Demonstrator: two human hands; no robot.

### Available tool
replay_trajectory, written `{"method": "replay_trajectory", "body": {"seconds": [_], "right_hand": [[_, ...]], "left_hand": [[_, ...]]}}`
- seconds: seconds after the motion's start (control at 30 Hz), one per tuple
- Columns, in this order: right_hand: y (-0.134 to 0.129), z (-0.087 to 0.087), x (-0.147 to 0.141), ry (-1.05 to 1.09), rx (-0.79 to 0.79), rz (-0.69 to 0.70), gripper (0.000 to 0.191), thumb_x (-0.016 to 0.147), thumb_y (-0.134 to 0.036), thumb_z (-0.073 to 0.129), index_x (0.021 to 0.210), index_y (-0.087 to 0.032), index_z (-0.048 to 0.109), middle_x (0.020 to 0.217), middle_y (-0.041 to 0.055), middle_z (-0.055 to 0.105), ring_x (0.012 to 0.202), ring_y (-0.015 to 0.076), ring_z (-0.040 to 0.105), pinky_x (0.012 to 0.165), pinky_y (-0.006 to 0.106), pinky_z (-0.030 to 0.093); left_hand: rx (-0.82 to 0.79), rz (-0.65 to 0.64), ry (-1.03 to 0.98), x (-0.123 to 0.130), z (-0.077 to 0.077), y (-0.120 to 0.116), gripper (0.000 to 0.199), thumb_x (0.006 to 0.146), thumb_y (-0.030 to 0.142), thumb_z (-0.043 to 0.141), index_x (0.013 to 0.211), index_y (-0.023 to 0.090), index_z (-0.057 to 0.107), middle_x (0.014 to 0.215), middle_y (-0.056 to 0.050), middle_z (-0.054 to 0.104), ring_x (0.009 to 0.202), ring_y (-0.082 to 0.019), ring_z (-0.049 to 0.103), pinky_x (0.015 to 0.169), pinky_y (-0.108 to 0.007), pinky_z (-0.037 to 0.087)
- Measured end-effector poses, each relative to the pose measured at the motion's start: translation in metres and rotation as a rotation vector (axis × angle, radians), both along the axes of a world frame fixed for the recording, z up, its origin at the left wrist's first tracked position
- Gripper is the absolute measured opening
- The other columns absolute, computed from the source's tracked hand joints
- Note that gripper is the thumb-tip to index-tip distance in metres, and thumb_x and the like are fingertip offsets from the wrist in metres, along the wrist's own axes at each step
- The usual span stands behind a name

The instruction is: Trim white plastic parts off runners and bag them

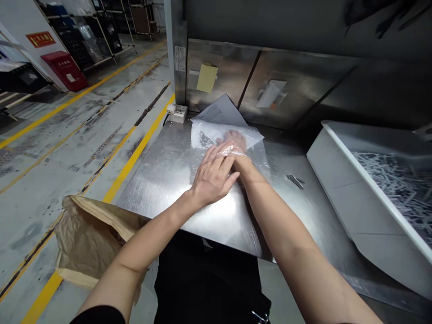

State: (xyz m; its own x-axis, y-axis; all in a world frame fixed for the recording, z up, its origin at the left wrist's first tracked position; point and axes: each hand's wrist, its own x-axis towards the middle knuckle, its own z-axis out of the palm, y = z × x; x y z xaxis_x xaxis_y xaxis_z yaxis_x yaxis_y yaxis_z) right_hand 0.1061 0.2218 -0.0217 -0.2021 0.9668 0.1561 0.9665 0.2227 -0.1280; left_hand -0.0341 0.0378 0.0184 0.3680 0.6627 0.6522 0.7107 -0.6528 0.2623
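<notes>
A clear plastic bag [258,155] lies on the metal tabletop, its mouth towards me. My right hand [235,138] is inside the bag up to about the wrist. Its fingers show hazily through the film and look stretched out. Across the bag's near edge lies my left hand [216,173], fingers extended and thumb apart, next to my right wrist. Some crinkled film shows over the left fingertips. Behind the bag, a printed paper sheet [224,108] rests partly under it. Small thread snips [295,181] lie to the right on the table.
A white bin [340,189] of small pale strips stands on the right. A brown paper sack [87,243] hangs open at the table's left front corner. A power socket [178,113] sits at the back left. A metal panel [232,67] backs the table [151,171].
</notes>
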Motion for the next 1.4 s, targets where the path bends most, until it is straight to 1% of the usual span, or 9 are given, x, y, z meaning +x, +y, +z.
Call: {"method": "replay_trajectory", "body": {"seconds": [0.1,0.23,0.43,0.6,0.8,0.9,1.1,1.27,1.4], "right_hand": [[-0.010,-0.004,0.005,0.012,-0.007,-0.090,0.049,0.117,-0.037,0.047,0.150,-0.005,0.065,0.167,0.0326,0.056,0.158,0.0451,0.048,0.128,0.063,0.038],[-0.011,-0.002,-0.004,0.049,-0.041,-0.080,0.045,0.117,-0.045,0.051,0.143,-0.015,0.072,0.156,0.0227,0.069,0.149,0.0375,0.057,0.125,0.052,0.043],[-0.007,0.017,0.027,0.093,0.004,-0.244,0.048,0.114,-0.039,0.048,0.138,-0.004,0.071,0.153,0.0347,0.065,0.148,0.0489,0.056,0.124,0.066,0.041],[-0.035,0.014,0.026,0.180,0.038,-0.094,0.046,0.113,-0.036,0.047,0.143,-0.010,0.071,0.162,0.0267,0.063,0.155,0.0424,0.053,0.129,0.061,0.041],[-0.106,0.013,0.027,0.304,0.040,0.139,0.048,0.112,-0.038,0.052,0.153,-0.021,0.069,0.168,0.0160,0.063,0.160,0.0355,0.053,0.136,0.056,0.041],[-0.161,0.021,0.048,0.380,0.054,0.194,0.050,0.117,-0.037,0.039,0.161,-0.029,0.064,0.167,0.0095,0.066,0.160,0.0299,0.056,0.133,0.053,0.048],[-0.273,0.049,0.111,0.525,0.107,0.407,0.043,0.115,-0.032,0.058,0.156,-0.034,0.071,0.154,0.0083,0.076,0.150,0.0328,0.068,0.123,0.061,0.059],[-0.334,0.102,0.177,0.521,0.159,0.262,0.040,0.111,-0.028,0.064,0.145,-0.047,0.077,0.123,0.0005,0.088,0.113,0.0320,0.085,0.095,0.058,0.073],[-0.342,0.133,0.245,0.416,0.439,-0.072,0.028,0.107,-0.037,0.070,0.129,-0.046,0.084,0.113,0.0043,0.089,0.103,0.0331,0.086,0.091,0.057,0.071]], "left_hand": [[0.008,-0.012,0.012,0.000,0.002,-0.001,0.057,0.116,0.039,0.054,0.165,0.009,0.048,0.175,-0.024,0.051,0.172,-0.033,0.041,0.143,-0.058,0.035],[0.025,0.011,0.036,-0.003,0.002,-0.001,0.056,0.117,0.039,0.053,0.163,0.007,0.050,0.174,-0.023,0.052,0.171,-0.032,0.042,0.144,-0.054,0.034],[-0.015,0.008,0.042,-0.004,-0.002,0.000,0.061,0.116,0.040,0.053,0.170,0.012,0.043,0.176,-0.022,0.050,0.169,-0.031,0.045,0.144,-0.056,0.034],[-0.001,-0.035,0.014,-0.001,-0.008,0.000,0.062,0.116,0.040,0.053,0.169,0.010,0.043,0.175,-0.025,0.050,0.169,-0.032,0.044,0.142,-0.057,0.036],[-0.077,-0.098,0.025,-0.001,-0.012,-0.004,0.067,0.115,0.049,0.057,0.171,0.015,0.044,0.174,-0.023,0.053,0.168,-0.034,0.046,0.140,-0.059,0.039],[-0.149,-0.145,0.050,-0.003,-0.015,-0.008,0.071,0.115,0.057,0.057,0.171,0.016,0.044,0.174,-0.022,0.053,0.165,-0.035,0.049,0.136,-0.058,0.044],[-0.215,-0.159,0.087,-0.006,-0.025,-0.014,0.057,0.118,0.055,0.051,0.160,0.017,0.058,0.161,-0.018,0.066,0.156,-0.037,0.060,0.132,-0.059,0.048],[-0.261,-0.229,0.174,-0.005,-0.024,-0.016,0.055,0.118,0.052,0.052,0.164,0.023,0.054,0.161,-0.015,0.067,0.150,-0.037,0.064,0.131,-0.063,0.049],[-0.247,-0.353,0.208,-0.004,-0.017,-0.022,0.050,0.117,0.047,0.055,0.163,0.025,0.056,0.161,-0.013,0.067,0.154,-0.036,0.061,0.133,-0.063,0.048]]}}
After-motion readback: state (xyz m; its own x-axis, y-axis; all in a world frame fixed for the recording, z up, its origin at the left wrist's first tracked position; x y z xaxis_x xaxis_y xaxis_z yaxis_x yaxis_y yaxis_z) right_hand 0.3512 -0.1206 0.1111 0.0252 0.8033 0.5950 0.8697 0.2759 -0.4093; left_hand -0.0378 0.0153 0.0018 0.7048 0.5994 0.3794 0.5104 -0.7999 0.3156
